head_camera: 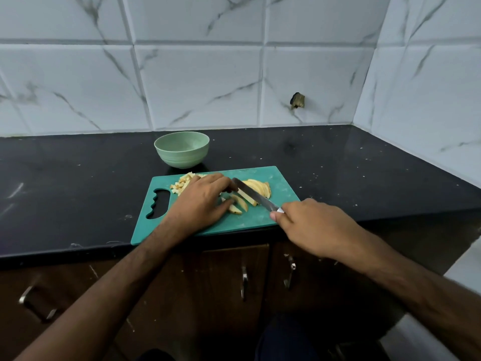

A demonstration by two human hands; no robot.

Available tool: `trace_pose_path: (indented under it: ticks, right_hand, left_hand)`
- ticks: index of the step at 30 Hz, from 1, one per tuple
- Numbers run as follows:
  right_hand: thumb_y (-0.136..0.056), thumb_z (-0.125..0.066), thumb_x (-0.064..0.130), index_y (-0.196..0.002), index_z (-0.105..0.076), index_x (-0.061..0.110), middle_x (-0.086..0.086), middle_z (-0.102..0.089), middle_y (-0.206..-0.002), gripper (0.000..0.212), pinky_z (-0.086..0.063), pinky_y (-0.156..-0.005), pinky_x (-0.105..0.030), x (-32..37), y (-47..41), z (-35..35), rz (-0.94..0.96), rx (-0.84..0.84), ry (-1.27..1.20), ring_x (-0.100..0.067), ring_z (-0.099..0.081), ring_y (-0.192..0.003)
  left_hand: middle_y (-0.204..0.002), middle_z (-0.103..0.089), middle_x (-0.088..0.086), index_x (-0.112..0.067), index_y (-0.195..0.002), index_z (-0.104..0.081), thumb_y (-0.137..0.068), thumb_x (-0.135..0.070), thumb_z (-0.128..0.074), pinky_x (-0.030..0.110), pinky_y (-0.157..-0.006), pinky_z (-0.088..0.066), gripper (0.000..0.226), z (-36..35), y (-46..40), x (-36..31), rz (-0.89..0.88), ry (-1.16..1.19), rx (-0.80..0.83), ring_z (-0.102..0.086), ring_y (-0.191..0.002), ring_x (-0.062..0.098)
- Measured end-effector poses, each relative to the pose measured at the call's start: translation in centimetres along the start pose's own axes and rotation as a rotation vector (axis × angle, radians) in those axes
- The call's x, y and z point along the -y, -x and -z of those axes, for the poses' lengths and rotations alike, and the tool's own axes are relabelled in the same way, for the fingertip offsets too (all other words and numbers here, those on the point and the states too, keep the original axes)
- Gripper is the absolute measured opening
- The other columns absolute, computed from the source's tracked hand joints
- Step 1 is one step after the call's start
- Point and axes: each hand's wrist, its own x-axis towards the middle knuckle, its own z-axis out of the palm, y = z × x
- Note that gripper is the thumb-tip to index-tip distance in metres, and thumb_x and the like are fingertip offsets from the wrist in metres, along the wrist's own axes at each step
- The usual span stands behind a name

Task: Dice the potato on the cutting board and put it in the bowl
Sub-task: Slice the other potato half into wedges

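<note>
A teal cutting board [282, 186] lies on the black counter. On it are a heap of small potato dice [182, 184] at the back left, a fan of potato slices [257, 187] at the back right, and a few strips [239, 204] in the middle. My left hand [203, 200] holds down the strips with curled fingertips. My right hand [307, 225] grips the handle of a knife [253, 195] whose blade lies slanted across the strips. The pale green bowl [181, 149] stands behind the board; nothing shows inside it.
The black counter [364, 165] runs into a tiled corner at the right, with its front edge just under the board. Brown cabinet doors with metal handles [244, 281] are below. A small dark fitting [297, 100] sticks out of the wall tiles.
</note>
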Motion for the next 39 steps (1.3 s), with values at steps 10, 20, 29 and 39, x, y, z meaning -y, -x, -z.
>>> trace_pose_path:
  ticks: [10,20,29,39]
  right_hand:
    - [-0.107,-0.031,0.054,-0.082,-0.050,0.024,0.002,-0.058,-0.078,0.044,-0.039,-0.056,-0.027,-0.7,-1.0,-1.0,0.000,0.073,-0.062,-0.010,-0.058,-0.066]
    - [-0.107,-0.031,0.054,-0.083,-0.051,0.021,0.000,-0.060,-0.076,0.045,-0.042,-0.056,-0.027,-1.0,-1.0,-0.8,0.008,0.092,-0.110,-0.008,-0.056,-0.054]
    - [-0.108,-0.033,0.052,-0.086,-0.050,0.023,0.002,-0.057,-0.080,0.040,-0.038,-0.059,-0.031,-0.1,-2.6,-1.2,0.046,0.091,-0.088,-0.011,-0.055,-0.066]
    - [-0.109,-0.030,0.049,-0.089,-0.048,0.023,0.004,-0.050,-0.080,0.037,-0.033,-0.056,-0.029,0.5,-2.3,-2.0,0.078,0.007,0.034,-0.009,-0.050,-0.069]
  left_hand:
    - [-0.085,-0.071,-0.007,-0.021,-0.089,-0.073,-0.090,-0.030,-0.058,0.040,-0.071,-0.047,0.017,0.6,-1.5,0.0,-0.096,-0.037,0.093,-0.064,-0.072,0.019]
    - [-0.081,-0.071,-0.004,-0.018,-0.090,-0.074,-0.091,-0.033,-0.044,0.032,-0.073,-0.038,0.034,0.6,-1.9,0.0,-0.139,-0.044,0.117,-0.063,-0.066,0.021]
    - [-0.079,-0.069,-0.003,-0.015,-0.085,-0.072,-0.089,-0.020,-0.059,0.035,-0.070,-0.046,0.015,0.7,-1.9,0.0,-0.198,-0.038,0.115,-0.062,-0.067,0.020]
    - [-0.077,-0.067,-0.002,-0.016,-0.083,-0.071,-0.092,-0.024,-0.054,0.035,-0.069,-0.046,0.021,0.8,-1.8,-0.1,-0.214,-0.032,0.102,-0.062,-0.066,0.020]
